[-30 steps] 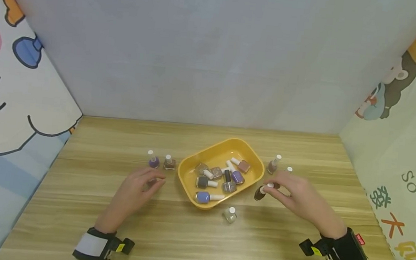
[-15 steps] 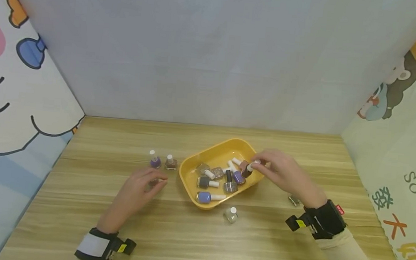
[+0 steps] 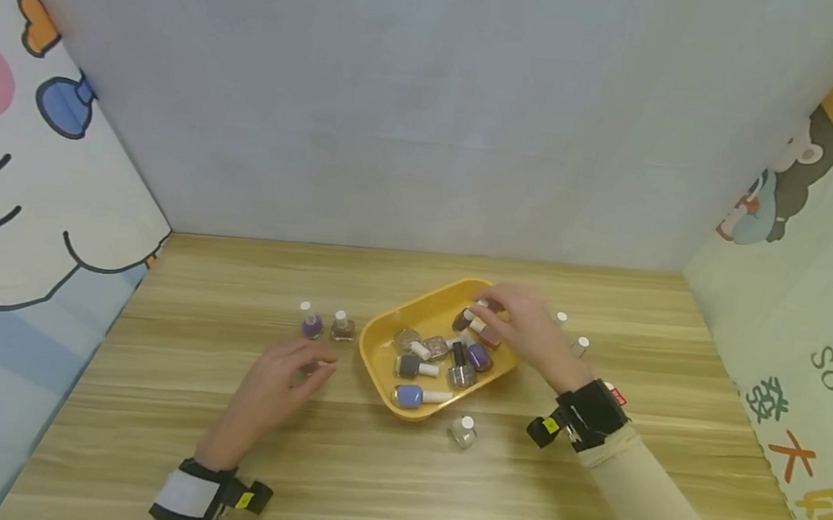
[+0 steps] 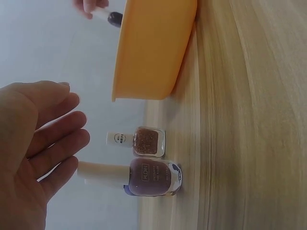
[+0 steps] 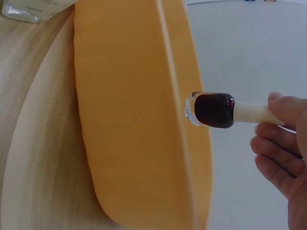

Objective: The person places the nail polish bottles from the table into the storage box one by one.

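Note:
My right hand pinches the white cap of a dark nail polish bottle, which hangs tilted over the far right part of a yellow basket. Inside the basket lie several nail polish bottles, among them a blue one and a purple one. Left of the basket, my left hand is held with loosely bent fingers, gripping nothing. Beyond its fingertips stand a glittery brown bottle and a mauve bottle, with a violet edge showing behind the mauve one.
A clear, pale bottle stands just in front of the basket. Right of it, white caps of further bottles show, partly hidden by my right arm. A grey wall rises behind the wooden table.
My right hand has carried the dark nail polish bottle leftward from the table right of the basket to above the basket's far part. My left hand has stayed in place.

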A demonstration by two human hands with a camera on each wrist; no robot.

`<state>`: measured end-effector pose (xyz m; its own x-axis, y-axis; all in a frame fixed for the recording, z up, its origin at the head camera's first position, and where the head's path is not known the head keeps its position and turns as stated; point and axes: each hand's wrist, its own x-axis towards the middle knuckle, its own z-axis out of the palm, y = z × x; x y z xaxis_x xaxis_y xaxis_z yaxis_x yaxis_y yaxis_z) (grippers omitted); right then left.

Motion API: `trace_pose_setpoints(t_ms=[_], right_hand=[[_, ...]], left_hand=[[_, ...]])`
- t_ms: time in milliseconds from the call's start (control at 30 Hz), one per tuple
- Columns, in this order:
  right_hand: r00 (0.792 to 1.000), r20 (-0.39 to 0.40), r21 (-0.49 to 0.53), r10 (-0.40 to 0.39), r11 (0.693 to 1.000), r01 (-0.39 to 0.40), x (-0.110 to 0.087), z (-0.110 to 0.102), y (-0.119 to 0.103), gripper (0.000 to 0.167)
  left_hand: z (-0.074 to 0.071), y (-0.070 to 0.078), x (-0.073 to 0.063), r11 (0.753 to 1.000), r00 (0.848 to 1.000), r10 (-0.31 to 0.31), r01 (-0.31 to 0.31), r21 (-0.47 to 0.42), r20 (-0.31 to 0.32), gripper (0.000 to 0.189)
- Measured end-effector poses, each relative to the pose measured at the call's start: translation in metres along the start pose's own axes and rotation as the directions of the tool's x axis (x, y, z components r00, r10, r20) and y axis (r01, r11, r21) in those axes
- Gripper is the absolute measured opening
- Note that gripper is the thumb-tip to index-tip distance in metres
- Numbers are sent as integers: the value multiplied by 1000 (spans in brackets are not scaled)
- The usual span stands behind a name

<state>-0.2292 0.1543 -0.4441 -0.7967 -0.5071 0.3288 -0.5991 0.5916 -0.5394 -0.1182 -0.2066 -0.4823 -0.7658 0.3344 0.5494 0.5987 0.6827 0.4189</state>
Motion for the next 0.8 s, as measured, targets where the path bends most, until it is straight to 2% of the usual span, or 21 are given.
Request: trace_pose_setpoints(t_ms=[267, 533, 800], right_hand=[[999, -24, 19, 21, 1000, -21, 7, 22, -1, 16], [991, 1, 19, 134, 991, -134, 8, 33, -1, 20], [985, 19, 24, 174, 984, -174, 7, 40, 0, 22]], left_hand=[[1, 0, -3, 1000, 1000, -18, 18, 2, -8, 14], [2, 0, -7, 1000, 999, -8, 9, 21, -34, 14], [0, 3, -8, 999, 999, -32, 33, 28, -29, 15]])
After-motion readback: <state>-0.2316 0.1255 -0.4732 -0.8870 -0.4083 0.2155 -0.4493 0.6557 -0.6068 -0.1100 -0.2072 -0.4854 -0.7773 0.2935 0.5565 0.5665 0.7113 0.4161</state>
